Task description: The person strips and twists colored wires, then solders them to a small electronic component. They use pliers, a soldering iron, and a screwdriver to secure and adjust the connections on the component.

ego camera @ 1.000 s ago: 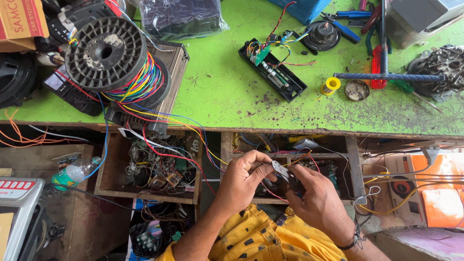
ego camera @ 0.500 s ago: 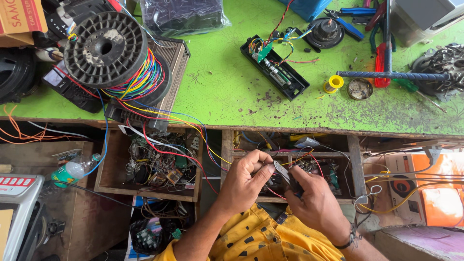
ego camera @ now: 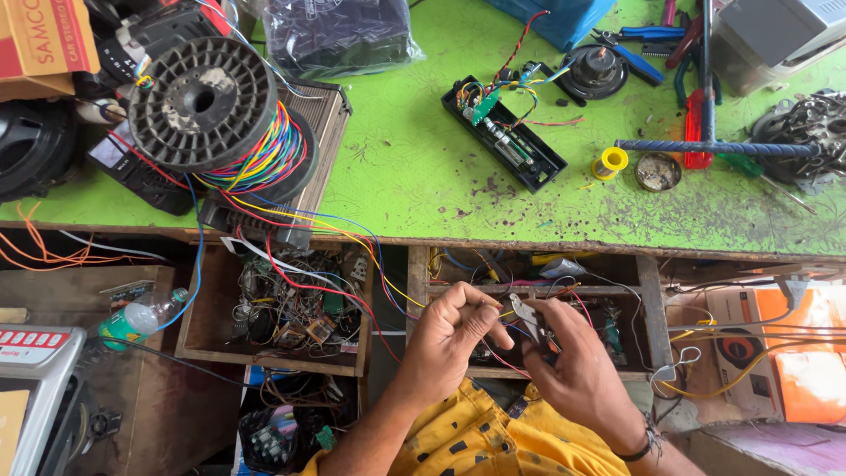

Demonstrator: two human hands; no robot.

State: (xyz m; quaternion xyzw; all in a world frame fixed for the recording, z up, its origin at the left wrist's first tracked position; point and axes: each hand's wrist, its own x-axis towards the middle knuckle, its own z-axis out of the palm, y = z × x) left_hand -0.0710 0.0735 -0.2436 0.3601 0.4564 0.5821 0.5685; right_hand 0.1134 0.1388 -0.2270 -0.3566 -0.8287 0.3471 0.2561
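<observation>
From the head camera, both forearms rise from the bottom edge of the picture and meet below the front edge of the green workbench (ego camera: 414, 176), over an open drawer (ego camera: 648, 308) crammed with parts. The left hand (ego camera: 449, 339) is bent at the wrist, its fingers curled inward and pinching thin wires (ego camera: 504, 310), yellow and red among them, between thumb and fingertips. The right hand (ego camera: 573, 366) comes in from the lower right, a dark band at its wrist, and is closed around a small metal cutting tool (ego camera: 527, 317), whose pale tip points up and left toward the pinched wires, just beside the left fingertips. The two hands almost touch.

On the bench, near its left end, a black spool (ego camera: 203, 101) wound with many-coloured wire rests on a flat box, and strands trail from it over the front edge down toward the hands. An opened black device (ego camera: 502, 132) with exposed wiring lies toward the bench's far middle. A small yellow reel (ego camera: 610, 162) sits to its right.
</observation>
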